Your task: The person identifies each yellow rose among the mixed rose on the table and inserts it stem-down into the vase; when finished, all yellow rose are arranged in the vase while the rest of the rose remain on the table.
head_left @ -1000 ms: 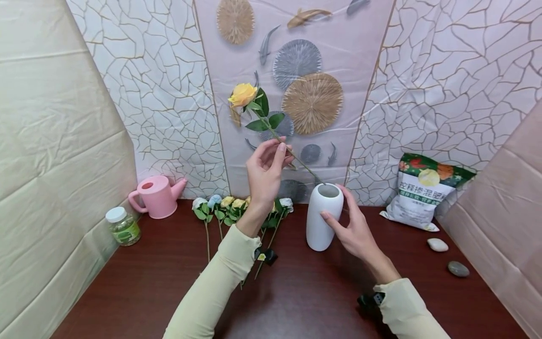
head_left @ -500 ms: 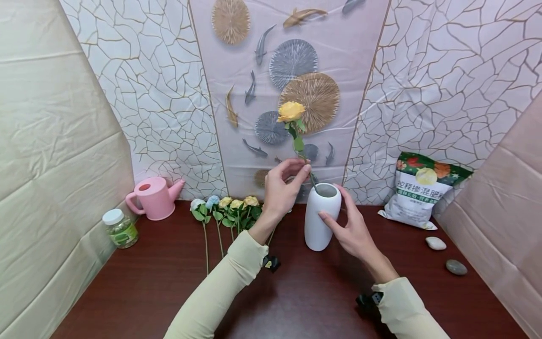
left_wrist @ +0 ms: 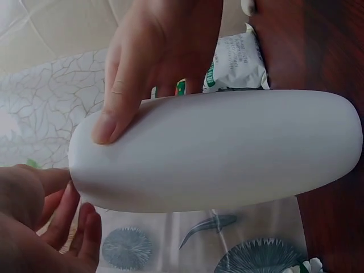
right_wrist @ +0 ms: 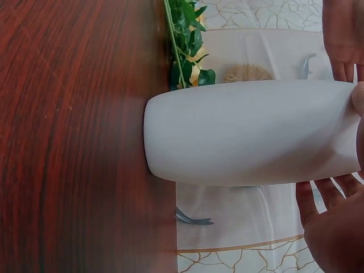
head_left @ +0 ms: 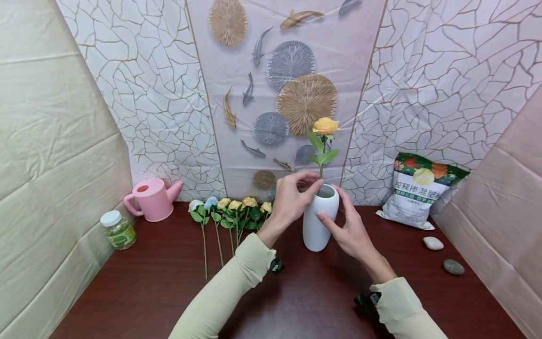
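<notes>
A yellow rose (head_left: 325, 126) with green leaves stands nearly upright, its lower stem inside the mouth of a tall white vase (head_left: 318, 226). My left hand (head_left: 294, 200) pinches the stem between thumb and fingers, right at the vase's rim. My right hand (head_left: 349, 226) grips the vase's upper right side, thumb on the front and fingers around the back. In the left wrist view the right thumb presses on the white vase (left_wrist: 222, 151), while the left fingers are at its rim. The right wrist view shows the vase's base (right_wrist: 165, 139) on the table.
Several artificial roses (head_left: 235, 205), white, blue and yellow, lie left of the vase. Further left are a pink watering can (head_left: 154, 202) and a lidded jar (head_left: 119, 230). At right are a fertilizer bag (head_left: 417, 193), a white stone (head_left: 433, 243) and a grey stone (head_left: 453, 267).
My left hand has moved right and down, bringing the yellow rose from a leftward tilt to nearly upright and lowering its stem into the vase. My right hand keeps holding the vase.
</notes>
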A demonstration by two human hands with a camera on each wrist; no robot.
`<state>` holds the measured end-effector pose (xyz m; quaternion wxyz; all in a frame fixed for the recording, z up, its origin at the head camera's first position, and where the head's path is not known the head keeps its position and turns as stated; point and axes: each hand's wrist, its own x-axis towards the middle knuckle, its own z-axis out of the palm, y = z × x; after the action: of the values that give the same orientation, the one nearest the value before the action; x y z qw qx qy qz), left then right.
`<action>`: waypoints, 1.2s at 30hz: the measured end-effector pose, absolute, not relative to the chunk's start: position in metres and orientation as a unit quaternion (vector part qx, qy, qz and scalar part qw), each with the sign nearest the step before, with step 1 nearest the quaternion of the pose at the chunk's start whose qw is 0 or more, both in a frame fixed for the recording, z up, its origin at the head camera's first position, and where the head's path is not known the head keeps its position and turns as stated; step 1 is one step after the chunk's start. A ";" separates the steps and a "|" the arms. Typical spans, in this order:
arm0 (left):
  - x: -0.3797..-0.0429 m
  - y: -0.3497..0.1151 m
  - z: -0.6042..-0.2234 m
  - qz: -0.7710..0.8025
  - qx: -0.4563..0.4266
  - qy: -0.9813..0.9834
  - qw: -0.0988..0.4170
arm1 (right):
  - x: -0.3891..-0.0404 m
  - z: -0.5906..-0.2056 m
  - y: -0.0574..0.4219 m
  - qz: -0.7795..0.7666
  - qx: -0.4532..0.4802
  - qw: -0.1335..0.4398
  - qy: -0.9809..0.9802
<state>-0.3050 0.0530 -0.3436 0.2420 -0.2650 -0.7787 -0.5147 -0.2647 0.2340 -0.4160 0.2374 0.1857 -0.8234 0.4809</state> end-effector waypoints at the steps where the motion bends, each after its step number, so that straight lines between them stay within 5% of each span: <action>1: -0.305 0.053 -0.344 -0.508 -0.262 -0.784 0.242 | -0.265 -0.416 0.234 0.479 0.188 0.238 -0.824; 23: -0.304 0.047 -0.351 -0.510 -0.239 -0.801 0.203 | -0.262 -0.418 0.235 0.478 0.178 0.224 -0.831; 36: -0.301 -0.010 -0.366 -0.522 -0.243 -0.795 0.191 | -0.264 -0.418 0.237 0.470 0.160 0.222 -0.839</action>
<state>-0.3010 -0.0096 -0.3663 0.1907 -0.2433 -0.7948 -0.5222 -0.2638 0.2371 -0.4179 0.2217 0.1595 -0.8392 0.4703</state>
